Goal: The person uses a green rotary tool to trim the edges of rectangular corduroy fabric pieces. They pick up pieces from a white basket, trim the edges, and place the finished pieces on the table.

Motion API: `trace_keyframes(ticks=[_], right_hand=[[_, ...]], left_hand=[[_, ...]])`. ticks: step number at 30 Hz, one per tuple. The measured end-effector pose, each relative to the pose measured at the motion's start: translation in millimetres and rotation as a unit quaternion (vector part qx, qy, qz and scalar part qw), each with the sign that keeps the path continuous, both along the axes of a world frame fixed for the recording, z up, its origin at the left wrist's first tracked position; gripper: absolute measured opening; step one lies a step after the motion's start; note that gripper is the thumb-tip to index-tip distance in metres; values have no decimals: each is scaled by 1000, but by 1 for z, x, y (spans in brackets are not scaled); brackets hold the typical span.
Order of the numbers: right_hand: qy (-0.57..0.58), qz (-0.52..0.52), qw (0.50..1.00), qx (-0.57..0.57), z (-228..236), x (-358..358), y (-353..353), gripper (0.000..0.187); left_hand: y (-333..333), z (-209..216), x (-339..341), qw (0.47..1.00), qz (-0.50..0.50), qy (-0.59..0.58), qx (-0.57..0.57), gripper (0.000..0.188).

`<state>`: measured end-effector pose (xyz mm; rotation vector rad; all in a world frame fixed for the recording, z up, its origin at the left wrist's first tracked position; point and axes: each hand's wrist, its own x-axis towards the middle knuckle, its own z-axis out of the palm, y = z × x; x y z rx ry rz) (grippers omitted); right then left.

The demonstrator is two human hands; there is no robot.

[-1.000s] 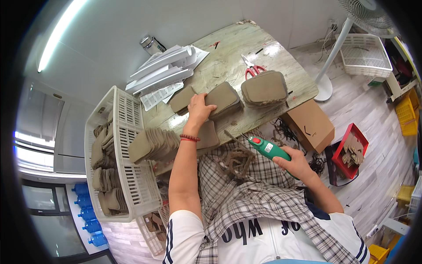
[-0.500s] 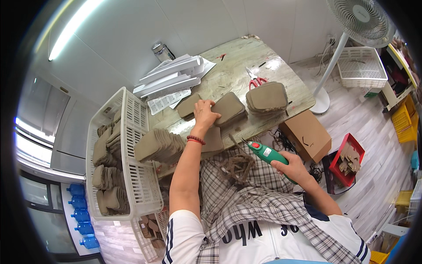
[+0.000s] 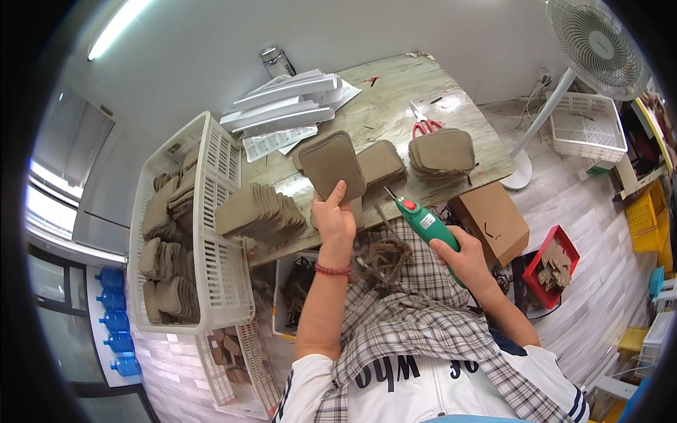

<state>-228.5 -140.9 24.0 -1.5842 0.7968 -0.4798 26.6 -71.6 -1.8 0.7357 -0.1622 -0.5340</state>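
My left hand [image 3: 333, 215] grips a brown-grey rounded rectangular fabric pad [image 3: 330, 166] by its near edge, tilted up over the table. My thumb lies on its face; the other fingers are mostly behind it. My right hand [image 3: 462, 257] is wrapped round a green handheld cutter [image 3: 431, 227] with a red button, its thin metal tip pointing toward the pad but apart from it. Just beyond the tip lies a stack of similar pads [image 3: 382, 161]. Farther right is another stack [image 3: 443, 151]. A fanned row of pads [image 3: 259, 211] leans at the table's left.
A white plastic crate [image 3: 204, 233] full of pads stands left of the table [image 3: 395, 92]. Red-handled scissors [image 3: 424, 125], papers [image 3: 289, 106], and a flask [image 3: 276, 61] lie toward the back. A cardboard box [image 3: 491, 220], red tray [image 3: 549, 278] and fan [image 3: 598, 46] are at right.
My left hand has lifted a pad off the table and drawn it nearer, turning it upright. The cutter in my right hand has shifted slightly.
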Motion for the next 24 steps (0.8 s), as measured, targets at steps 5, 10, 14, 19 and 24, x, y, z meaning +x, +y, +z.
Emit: trace_keyframes(ticks=[5, 10, 14, 19, 24], right_hand=[[3, 10, 1000, 3, 4, 15, 8, 34], [-5, 17, 1000, -4, 6, 18, 12, 33], [-3, 15, 1000, -4, 9, 19, 12, 33], [-18, -2, 1000, 3, 9, 21, 11, 33], [-15, -10, 1000, -10, 6, 20, 8, 35]], left_hand=[[4, -3, -24, 993, 47, 80, -70, 40], [5, -1, -30, 992, 49, 102, -62, 45], [2, -1, -38, 992, 39, 103, -62, 45], [2, -6, -47, 993, 21, 106, -38, 44], [2, -10, -58, 995, -2, 93, -35, 44]])
